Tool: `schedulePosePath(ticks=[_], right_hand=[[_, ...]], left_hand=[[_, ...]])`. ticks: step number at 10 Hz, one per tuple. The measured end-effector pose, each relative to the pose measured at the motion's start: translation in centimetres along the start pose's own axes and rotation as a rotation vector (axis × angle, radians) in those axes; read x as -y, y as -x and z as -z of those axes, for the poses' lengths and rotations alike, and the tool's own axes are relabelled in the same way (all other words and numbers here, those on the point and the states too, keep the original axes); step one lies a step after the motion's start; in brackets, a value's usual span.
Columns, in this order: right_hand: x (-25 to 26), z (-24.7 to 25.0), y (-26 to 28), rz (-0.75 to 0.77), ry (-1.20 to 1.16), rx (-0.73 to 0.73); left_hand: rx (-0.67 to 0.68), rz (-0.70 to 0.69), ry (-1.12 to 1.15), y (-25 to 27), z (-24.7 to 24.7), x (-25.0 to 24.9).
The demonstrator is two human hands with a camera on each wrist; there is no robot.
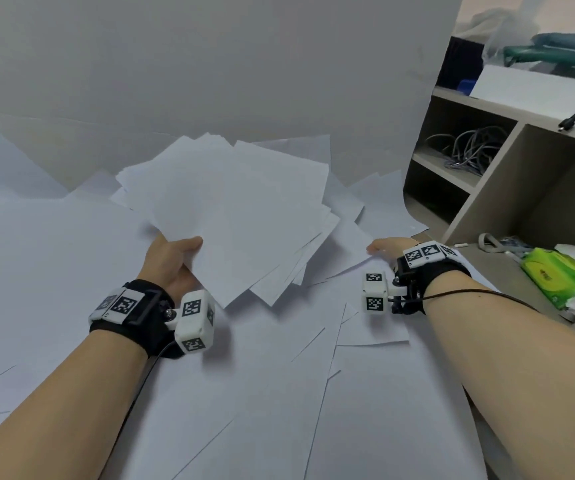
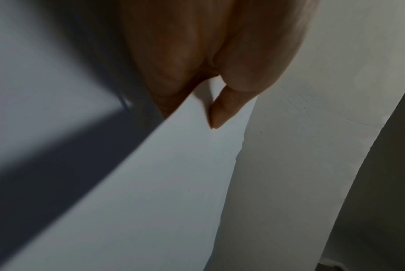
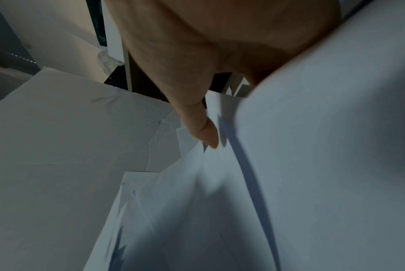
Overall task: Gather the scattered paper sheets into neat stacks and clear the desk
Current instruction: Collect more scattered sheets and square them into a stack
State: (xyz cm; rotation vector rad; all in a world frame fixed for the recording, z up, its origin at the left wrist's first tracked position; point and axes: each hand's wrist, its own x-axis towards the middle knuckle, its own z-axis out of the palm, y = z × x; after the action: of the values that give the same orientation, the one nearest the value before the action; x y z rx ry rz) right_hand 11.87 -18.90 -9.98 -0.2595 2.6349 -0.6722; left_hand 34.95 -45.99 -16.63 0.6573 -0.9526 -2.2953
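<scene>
Because the fanned bundle of paper sheets [image 1: 230, 216] is only pinched at its near corner, it hangs raised above the desk [image 1: 480, 268] with its far edges splayed at different angles, not yet squared. Such sheets are probably very light, limp and slick against one another, so I judge that a corner pinch lets them sag and slide apart; a firmer hold would be along one long edge, with the edges tapped down to align them. The left hand [image 1: 168, 261] holds that bundle, thumb on top and fingers under; the left wrist view shows the thumb [image 2: 222, 111] pressed onto the top sheet. The right hand [image 1: 388, 247], just right of the bundle, lies low on loose sheets [image 1: 365, 327], and its wrist view shows the thumb [image 3: 203, 132] touching a sheet edge while a curved sheet [image 3: 324, 146] rises beside the palm; whether the fingers are curled round it I cannot tell. More sheets cover the desk nearer than the bundle. Right of the bundle stand a shelf unit [image 1: 487, 161] with coiled cables [image 1: 466, 147] and a green tissue pack [image 1: 559, 275].
</scene>
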Motion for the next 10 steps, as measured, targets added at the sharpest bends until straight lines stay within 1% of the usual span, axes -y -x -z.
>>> schedulePosePath(ticks=[1,2,3,4,5,6,7,8,9,10], right_hand=[[0.0,0.1,0.5,-0.029,-0.142,0.007],[0.0,0.2,2.2,-0.069,-0.010,-0.046],[0.2,0.2,3.2,-0.020,0.089,-0.069],[0.5,-0.6,3.5,-0.019,0.046,-0.041],[1.1,-1.2,3.3,-0.057,0.103,-0.073],[1.7,-1.0,3.3,-0.063,0.211,-0.062],[2.2,-0.1,4.0,-0.089,0.371,-0.085],[2.9,0.9,5.2,-0.068,0.403,-0.187],[3.0,1.7,5.9,-0.040,0.298,-0.255],[3.1,3.1,6.3,-0.009,0.110,-0.390]], left_hand=[[0.042,-0.024,0.013,0.3,0.3,0.4],[0.093,-0.026,0.006,-0.3,1.0,0.7],[0.088,-0.026,0.011,-0.1,1.2,0.9],[0.097,-0.017,0.021,0.0,1.0,1.0],[0.104,-0.001,0.032,0.1,0.8,0.9],[0.118,-0.007,0.032,0.4,0.7,1.0],[0.139,-0.006,0.035,0.8,0.4,1.2],[0.144,0.002,0.022,1.1,0.1,1.5],[0.119,0.004,-0.013,1.2,-0.1,1.8],[0.105,0.013,-0.027,1.3,-0.1,2.1]])
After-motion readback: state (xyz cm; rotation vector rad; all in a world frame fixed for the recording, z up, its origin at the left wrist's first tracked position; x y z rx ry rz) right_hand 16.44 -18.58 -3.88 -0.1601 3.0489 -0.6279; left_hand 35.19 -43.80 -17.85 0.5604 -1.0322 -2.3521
